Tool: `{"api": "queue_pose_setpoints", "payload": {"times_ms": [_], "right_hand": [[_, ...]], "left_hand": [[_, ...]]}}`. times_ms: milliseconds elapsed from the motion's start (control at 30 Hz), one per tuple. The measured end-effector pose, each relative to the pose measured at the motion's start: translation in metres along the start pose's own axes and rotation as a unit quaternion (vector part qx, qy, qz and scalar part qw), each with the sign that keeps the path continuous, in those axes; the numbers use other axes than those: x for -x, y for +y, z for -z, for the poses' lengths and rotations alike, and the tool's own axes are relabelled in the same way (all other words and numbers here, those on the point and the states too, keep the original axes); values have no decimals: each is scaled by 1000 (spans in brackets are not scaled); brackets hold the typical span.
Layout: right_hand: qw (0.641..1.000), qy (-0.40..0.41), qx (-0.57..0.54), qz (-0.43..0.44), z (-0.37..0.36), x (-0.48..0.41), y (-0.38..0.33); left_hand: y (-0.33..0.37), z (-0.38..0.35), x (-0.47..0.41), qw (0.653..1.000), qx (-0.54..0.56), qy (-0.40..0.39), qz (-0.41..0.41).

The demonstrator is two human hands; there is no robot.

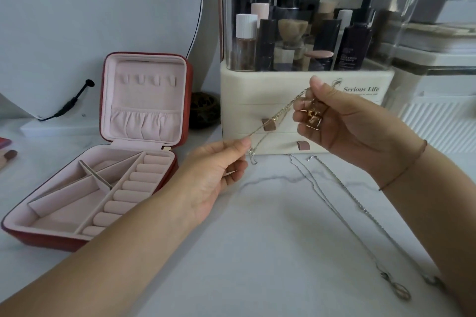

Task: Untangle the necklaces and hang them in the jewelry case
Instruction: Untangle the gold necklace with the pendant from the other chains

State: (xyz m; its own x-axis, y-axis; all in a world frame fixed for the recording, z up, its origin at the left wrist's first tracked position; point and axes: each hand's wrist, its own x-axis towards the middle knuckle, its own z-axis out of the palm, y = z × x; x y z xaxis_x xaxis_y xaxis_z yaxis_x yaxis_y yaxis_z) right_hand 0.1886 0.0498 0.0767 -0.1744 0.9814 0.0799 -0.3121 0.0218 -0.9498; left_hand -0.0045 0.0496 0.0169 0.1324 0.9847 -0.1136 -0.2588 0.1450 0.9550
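Note:
A gold necklace (277,116) stretches in the air between both hands. My left hand (219,162) pinches its clasp end at the lower left. My right hand (342,121) grips the other end, with the gold pendant (313,117) against its fingers. Two silver necklaces (334,195) lie stretched out on the white marble table (257,252) under my right forearm, their pendants (396,285) near the front right. The red jewelry case (144,100) stands open at the left, its pink lid upright with a row of hooks (146,80) that hold nothing.
A cream cosmetics organizer (304,100) with bottles and two drawers stands right behind the hands. A round mirror (103,20) with a black cable leans at the back left. A dark bowl (203,110) sits between case and organizer. Brushes (7,156) lie at the left edge.

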Motion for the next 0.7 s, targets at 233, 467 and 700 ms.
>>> {"api": "queue_pose_setpoints", "payload": {"times_ms": [233, 467, 700], "right_hand": [[999, -8, -33, -25, -1, -1, 1], [989, -40, 114, -83, 1, 2, 5], [958, -21, 264, -106, 5, 2, 8]], "left_hand": [[0, -1, 0, 999, 43, 8, 24], [6, 1, -2, 992, 126, 12, 11], [14, 2, -2, 979, 201, 37, 17]]}}
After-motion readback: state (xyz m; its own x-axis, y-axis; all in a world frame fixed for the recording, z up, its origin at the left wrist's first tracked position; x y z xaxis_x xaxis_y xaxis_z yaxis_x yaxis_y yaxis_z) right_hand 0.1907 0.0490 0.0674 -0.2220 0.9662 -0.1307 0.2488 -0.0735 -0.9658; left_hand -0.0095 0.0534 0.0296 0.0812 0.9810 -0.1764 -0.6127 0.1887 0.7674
